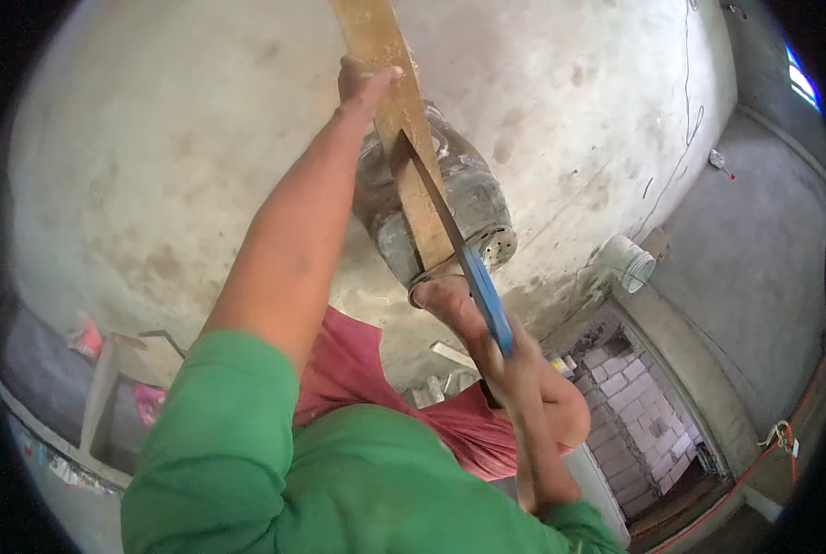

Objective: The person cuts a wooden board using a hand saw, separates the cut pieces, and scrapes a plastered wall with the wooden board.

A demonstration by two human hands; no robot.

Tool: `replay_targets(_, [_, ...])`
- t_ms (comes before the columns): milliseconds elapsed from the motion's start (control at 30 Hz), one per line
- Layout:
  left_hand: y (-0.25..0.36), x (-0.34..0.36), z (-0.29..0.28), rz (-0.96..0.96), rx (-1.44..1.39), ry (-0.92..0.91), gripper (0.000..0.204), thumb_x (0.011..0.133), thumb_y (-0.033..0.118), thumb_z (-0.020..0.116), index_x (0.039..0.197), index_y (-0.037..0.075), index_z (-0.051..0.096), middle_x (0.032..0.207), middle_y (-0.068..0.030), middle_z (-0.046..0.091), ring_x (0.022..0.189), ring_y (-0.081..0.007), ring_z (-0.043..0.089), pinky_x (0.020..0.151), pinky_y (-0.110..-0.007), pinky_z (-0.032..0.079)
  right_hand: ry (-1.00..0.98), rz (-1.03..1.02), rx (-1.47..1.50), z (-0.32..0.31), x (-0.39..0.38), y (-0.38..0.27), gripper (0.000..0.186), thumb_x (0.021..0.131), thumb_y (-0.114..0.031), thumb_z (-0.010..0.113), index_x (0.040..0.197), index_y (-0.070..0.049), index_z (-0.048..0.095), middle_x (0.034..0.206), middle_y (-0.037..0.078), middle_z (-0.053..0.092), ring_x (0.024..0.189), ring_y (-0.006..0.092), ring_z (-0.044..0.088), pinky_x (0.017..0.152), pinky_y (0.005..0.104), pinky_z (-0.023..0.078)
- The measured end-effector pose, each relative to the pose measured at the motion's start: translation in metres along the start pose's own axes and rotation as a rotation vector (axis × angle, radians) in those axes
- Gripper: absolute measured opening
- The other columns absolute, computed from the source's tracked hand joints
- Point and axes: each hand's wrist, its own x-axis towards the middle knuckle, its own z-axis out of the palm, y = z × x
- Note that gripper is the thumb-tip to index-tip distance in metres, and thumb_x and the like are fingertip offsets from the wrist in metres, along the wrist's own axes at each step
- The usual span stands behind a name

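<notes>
My left hand is closed on the far part of a long wooden board. A handsaw with a dark blade and a blue section lies slantwise over the board, its blade tip against the wood below my left hand. My right hand is wrapped round the saw's near end; the grip itself is mostly hidden. Under the board is a battered dark grey bucket, stained with pale residue. My bare foot rests at the board's near end, by the bucket's edge.
A stained pale wall spreads behind the bucket. To the right are a white pail, a strip of stacked pale blocks and an orange cord. Wood scraps lie beneath my legs. A pink bag is at left.
</notes>
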Motion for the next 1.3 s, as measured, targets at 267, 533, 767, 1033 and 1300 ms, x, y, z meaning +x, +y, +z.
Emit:
replay_targets(267, [0.032,-0.018,-0.004,-0.156,-0.161,-0.047,0.051,0.067,0.018,0.09,0.1,-0.005,0.06,0.095,-0.0171,0.071,0.083,-0.0262,0.07,0.073,-0.039,0.058,0.136,-0.335,0.054,0.083,0.11,0.081,0.041,0.094,-0.019,0.061,0.133,-0.006,0.057,0.093,0.03,0.064,0.091,0.0463,0.067,0.079,0.0396,0.053])
replay_targets(533, [0.006,0.0,-0.002,0.01,-0.05,0.021,0.041,0.068,0.015,0.089,0.094,-0.006,0.064,0.086,-0.0146,0.072,0.073,-0.0239,0.07,0.067,-0.036,0.058,0.108,-0.124,0.002,-0.016,-0.086,0.061,0.044,0.088,0.003,0.056,0.132,0.0,0.059,0.099,0.014,0.069,0.085,0.0183,0.067,0.081,0.0275,0.052])
replay_targets(767, [-0.017,0.01,0.004,0.124,0.264,0.296,0.034,0.07,0.017,0.087,0.091,-0.004,0.071,0.084,-0.0128,0.073,0.071,-0.0211,0.07,0.069,-0.036,0.057,0.138,-0.318,0.114,0.105,0.142,0.071,0.038,0.092,-0.018,0.063,0.127,-0.003,0.061,0.096,0.029,0.065,0.093,0.0447,0.068,0.079,0.0437,0.053])
replay_targets(1033, [0.003,0.003,-0.001,-0.037,0.114,0.072,0.041,0.067,0.019,0.089,0.094,-0.005,0.071,0.087,-0.0129,0.074,0.075,-0.0219,0.071,0.069,-0.036,0.057,-0.015,0.064,-0.017,-0.033,-0.082,0.048,0.039,0.096,-0.01,0.058,0.133,0.004,0.057,0.114,0.023,0.069,0.109,0.0267,0.068,0.093,0.0349,0.051])
replay_targets(1300, [0.008,-0.004,-0.006,-0.059,0.172,0.054,0.072,0.064,0.024,0.091,0.114,-0.008,0.051,0.108,-0.0239,0.069,0.098,-0.0321,0.07,0.087,-0.038,0.057,0.121,-0.163,0.023,0.09,0.11,0.057,0.041,0.093,-0.019,0.064,0.131,-0.005,0.06,0.093,0.031,0.064,0.089,0.0393,0.071,0.076,0.0427,0.053])
